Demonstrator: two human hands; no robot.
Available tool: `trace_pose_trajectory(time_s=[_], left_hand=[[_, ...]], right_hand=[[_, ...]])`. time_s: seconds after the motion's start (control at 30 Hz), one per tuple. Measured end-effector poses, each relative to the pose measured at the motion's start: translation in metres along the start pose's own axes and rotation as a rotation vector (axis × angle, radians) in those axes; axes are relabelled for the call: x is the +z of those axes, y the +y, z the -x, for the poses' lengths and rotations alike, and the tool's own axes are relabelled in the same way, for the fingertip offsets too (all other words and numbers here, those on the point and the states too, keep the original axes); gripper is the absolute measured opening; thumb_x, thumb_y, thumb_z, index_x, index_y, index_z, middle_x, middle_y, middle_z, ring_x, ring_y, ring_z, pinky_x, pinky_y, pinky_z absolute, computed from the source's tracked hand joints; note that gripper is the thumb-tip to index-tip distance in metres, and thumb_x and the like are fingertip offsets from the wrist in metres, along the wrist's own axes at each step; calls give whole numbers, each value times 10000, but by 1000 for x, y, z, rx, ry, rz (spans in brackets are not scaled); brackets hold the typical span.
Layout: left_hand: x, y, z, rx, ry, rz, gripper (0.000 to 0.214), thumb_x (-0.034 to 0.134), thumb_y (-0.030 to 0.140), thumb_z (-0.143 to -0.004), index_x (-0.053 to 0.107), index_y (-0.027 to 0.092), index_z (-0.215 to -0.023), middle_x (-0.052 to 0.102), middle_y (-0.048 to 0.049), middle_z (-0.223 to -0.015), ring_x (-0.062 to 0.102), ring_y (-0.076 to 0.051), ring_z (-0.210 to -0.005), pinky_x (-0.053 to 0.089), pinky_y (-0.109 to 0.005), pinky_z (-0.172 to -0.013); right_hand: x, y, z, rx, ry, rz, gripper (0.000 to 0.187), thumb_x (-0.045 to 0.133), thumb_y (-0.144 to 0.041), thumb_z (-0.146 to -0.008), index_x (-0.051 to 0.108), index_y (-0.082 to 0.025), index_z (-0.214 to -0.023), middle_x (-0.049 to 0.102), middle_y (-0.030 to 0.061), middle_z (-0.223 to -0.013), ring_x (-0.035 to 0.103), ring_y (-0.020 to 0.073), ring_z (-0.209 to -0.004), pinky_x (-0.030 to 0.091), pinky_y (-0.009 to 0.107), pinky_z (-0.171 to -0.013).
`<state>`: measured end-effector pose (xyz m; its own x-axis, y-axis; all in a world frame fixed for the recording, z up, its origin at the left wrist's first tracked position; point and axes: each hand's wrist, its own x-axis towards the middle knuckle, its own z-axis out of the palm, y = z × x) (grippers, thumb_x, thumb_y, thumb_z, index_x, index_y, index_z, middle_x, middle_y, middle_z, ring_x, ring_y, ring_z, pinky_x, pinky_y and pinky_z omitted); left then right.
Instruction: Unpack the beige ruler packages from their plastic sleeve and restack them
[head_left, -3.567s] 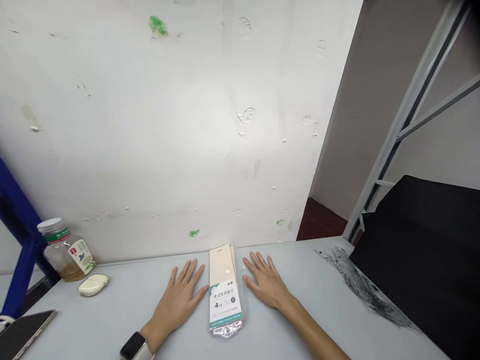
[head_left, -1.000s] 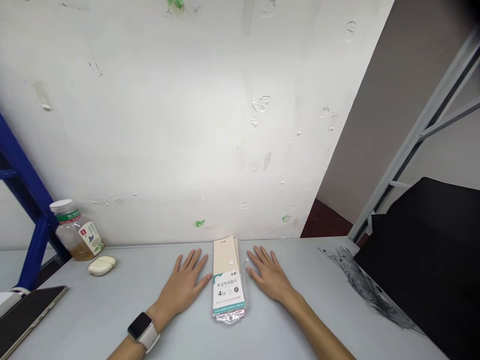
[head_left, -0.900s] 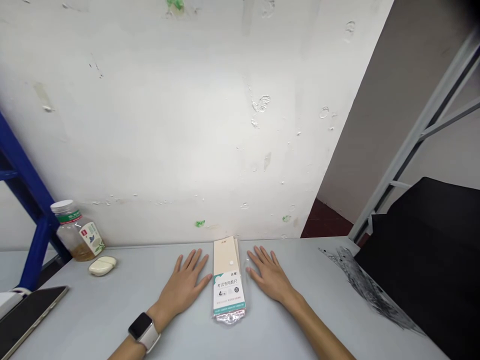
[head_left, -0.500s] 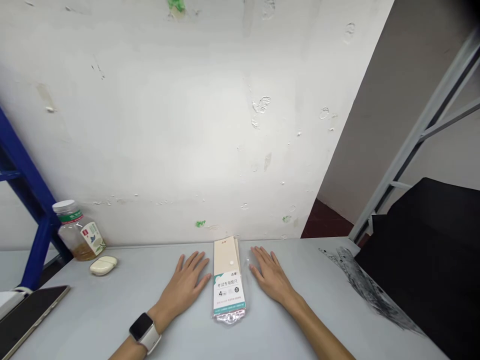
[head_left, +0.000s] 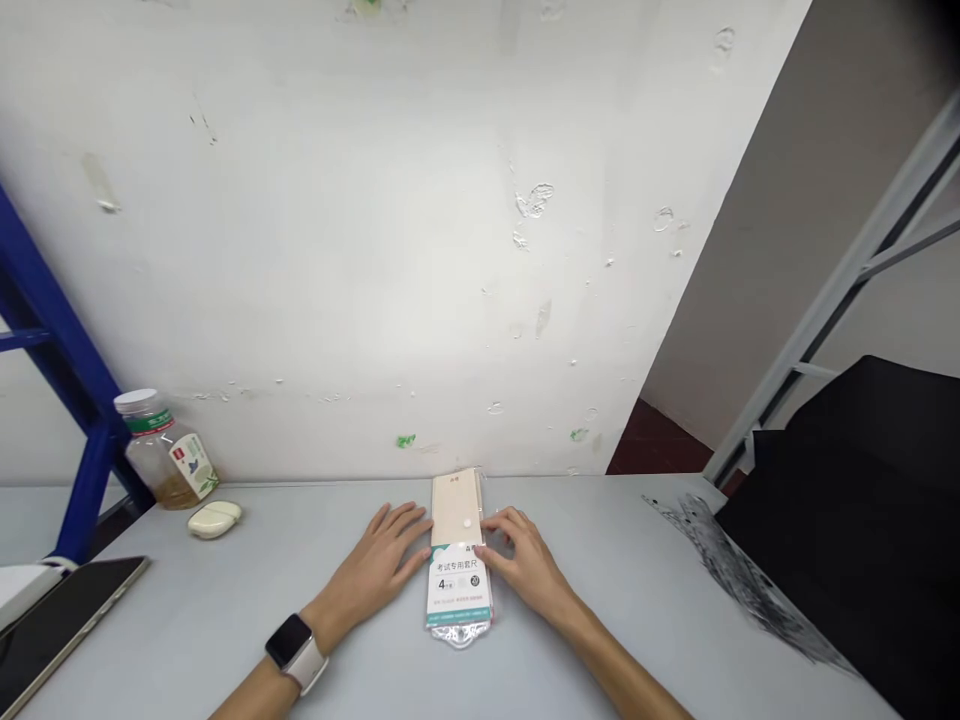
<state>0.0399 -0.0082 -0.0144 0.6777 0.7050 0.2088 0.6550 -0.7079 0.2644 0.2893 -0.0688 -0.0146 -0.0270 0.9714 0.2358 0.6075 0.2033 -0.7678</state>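
- Ruler-set package (head_left: 450, 583), 6 o'clock on the grey table (head_left: 375, 665): "考试专用套尺", "4", "20"; one logo partly covered.
- Right hand (head_left: 527, 565): fingertips at its 3 o'clock edge (pinching or merely touching, cannot tell).
- Left hand (head_left: 375, 562): unclenched, fingertips at 9 o'clock edge.
- Bottle (head_left: 159, 467), 8 o'clock: small label print unreadable.

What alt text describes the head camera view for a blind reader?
A right hand touches the right edge of a flat packet on a grey table; the left hand, watch on its wrist, lies by the other edge. A lidded jar stands farther left.
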Motion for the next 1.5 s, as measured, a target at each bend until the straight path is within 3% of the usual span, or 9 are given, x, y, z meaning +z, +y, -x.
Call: trace_pose_trajectory(time_s=[0.2,0.33,0.57,0.73,0.9,1.07,1.17,1.3,1.5], left_hand=[[-11,7,-1,9,66,248,338,448,411,-976,573,319,-1277,596,-30,-1329,478,-249,-1284,327,-476,-1119],[-11,14,-3,-138,119,631,229,516,398,-929,653,260,-1051,669,-47,-1099,612,-221,-1001,490,-354,-889],[-13,19,-9,-279,89,1101,205,643,405,-797,568,214,-800,605,3,-789,580,-169,-722,479,-303,-724],[-21,10,-10,-400,189,930,154,555,367,-750,571,219,-791,533,28,-712,503,-152,-636,426,-273,-635],[-18,-7,-5,-512,293,471,141,403,292,-777,530,234,-754,492,15,-672,489,-188,-649,393,-288,-614],[-9,-15,2,-450,364,-63,164,447,242,-789,604,229,-834,564,-86,-962,534,-286,-894,426,-409,-779],[-3,-13,3,-327,327,-104,219,438,223,-838,619,236,-960,557,-96,-1205,522,-297,-1052,420,-446,-867],[0,-9,4,-200,223,-78,225,410,256,-913,598,261,-1038,614,-53,-1159,536,-263,-1085,424,-423,-888],[1,-5,5,-204,227,-143,232,390,247,-932,598,236,-1034,620,-71,-1157,555,-266,-1086,423,-434,-897]], right_hand=[[-2,3,-5,196,-22,-323,160,653,-348,-746,717,-204,-772,569,-1,-788,434,149,-682,389,278,-665],[-4,-4,-4,233,-40,-442,189,654,-374,-736,706,-192,-727,555,-7,-768,408,141,-678,360,276,-662],[-9,-7,-3,267,-44,-496,215,632,-388,-737,654,-186,-668,575,-5,-764,467,147,-698,373,279,-674],[-24,8,-7,265,-16,-450,203,567,-386,-760,589,-195,-693,593,-4,-749,517,159,-732,394,281,-707],[-45,33,-11,295,5,-330,189,546,-356,-732,500,-212,-619,508,-35,-631,462,139,-620,356,268,-605],[-59,48,-10,336,30,-135,160,546,-285,-681,470,-214,-560,465,-48,-579,387,124,-578,275,252,-544],[-62,49,-8,352,40,-34,160,533,-265,-676,453,-216,-546,467,-46,-566,371,123,-562,245,253,-528],[-61,48,-7,349,32,70,172,522,-260,-692,439,-226,-545,488,-36,-557,396,135,-551,242,263,-528],[-59,48,-5,316,30,185,187,525,-262,-708,462,-232,-535,518,-29,-549,433,151,-565,266,263,-542]])
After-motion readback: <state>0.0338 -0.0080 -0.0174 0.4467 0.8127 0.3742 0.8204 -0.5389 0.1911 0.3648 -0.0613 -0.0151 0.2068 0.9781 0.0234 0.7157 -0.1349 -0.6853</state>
